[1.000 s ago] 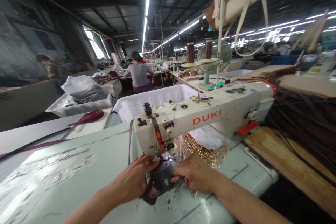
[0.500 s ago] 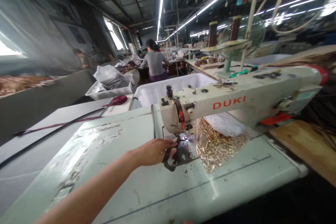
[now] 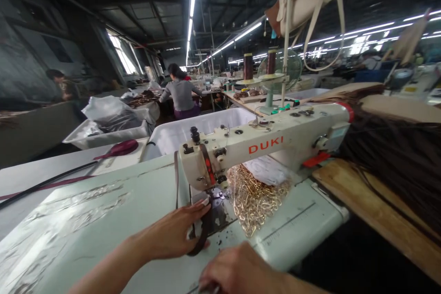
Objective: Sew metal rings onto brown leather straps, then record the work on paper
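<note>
My left hand (image 3: 172, 235) lies flat on the pale green sewing table (image 3: 103, 220), fingers pressed on a dark strap (image 3: 200, 241) that loops beside the needle. The cream DUKI sewing machine (image 3: 268, 144) stands over it, and the strap also runs up along the machine's head. My right hand (image 3: 237, 272) is low at the table's front edge, seen from the back with the fingers curled; what they hold is hidden. A heap of gold metal rings (image 3: 255, 197) lies under the machine's arm, just right of the needle.
A white bin (image 3: 172, 135) stands behind the machine. To the right are a wooden board (image 3: 372, 206) and a pile of dark straps (image 3: 396, 156). A maroon tape roll (image 3: 120, 148) lies at the left. A person in grey (image 3: 181, 94) sits at a far table.
My right hand, out of view half a second ago, is back at the table's front edge. My left hand stays on the strap by the needle. The camera has swung.
</note>
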Tool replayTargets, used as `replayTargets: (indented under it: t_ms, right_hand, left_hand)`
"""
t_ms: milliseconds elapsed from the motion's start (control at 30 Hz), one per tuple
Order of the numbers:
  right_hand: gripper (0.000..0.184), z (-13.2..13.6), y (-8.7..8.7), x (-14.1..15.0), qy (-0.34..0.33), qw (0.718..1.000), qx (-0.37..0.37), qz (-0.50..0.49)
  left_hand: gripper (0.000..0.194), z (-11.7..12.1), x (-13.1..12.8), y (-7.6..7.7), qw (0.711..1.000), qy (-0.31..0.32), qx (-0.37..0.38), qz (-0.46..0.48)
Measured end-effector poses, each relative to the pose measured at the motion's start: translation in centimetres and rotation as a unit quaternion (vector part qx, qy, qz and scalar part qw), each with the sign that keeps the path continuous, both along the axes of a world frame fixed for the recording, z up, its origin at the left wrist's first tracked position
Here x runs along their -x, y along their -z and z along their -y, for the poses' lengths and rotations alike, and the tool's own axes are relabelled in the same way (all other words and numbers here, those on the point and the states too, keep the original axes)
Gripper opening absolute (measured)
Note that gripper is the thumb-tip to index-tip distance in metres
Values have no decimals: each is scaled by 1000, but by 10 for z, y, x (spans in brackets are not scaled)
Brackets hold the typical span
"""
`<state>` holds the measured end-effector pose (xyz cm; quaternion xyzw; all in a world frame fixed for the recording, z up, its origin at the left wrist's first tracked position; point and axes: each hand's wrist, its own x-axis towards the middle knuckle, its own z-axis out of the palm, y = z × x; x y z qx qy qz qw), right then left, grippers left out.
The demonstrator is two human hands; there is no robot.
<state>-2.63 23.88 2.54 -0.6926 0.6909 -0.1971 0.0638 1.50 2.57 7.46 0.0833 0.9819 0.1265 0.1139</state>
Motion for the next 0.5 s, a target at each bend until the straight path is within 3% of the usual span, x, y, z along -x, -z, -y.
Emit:
replayTargets:
  t_ms: [67,133,200,300,500]
  right_hand:
    - [19,-16,-13,37,123,992,7,12]
    - [21,-19,-26,69,180,983,1,-14]
    - [22,-11,-33,94,169,984,-19,-56]
    - [26,9,-30,115,127,986,-39,-98]
    - [24,19,-8,124,118,989,-9,-92]
  left_hand:
    - [89,-2,-2,5,1000,-3,11,-2]
    - [99,-11,-3,10,999,-21,30,-20]
    - [101,-26,-3,15,997,-54,52,-36]
    - [97,-48,-1,25,989,-104,91,-43]
    - [96,-57,-1,45,981,-81,130,-118]
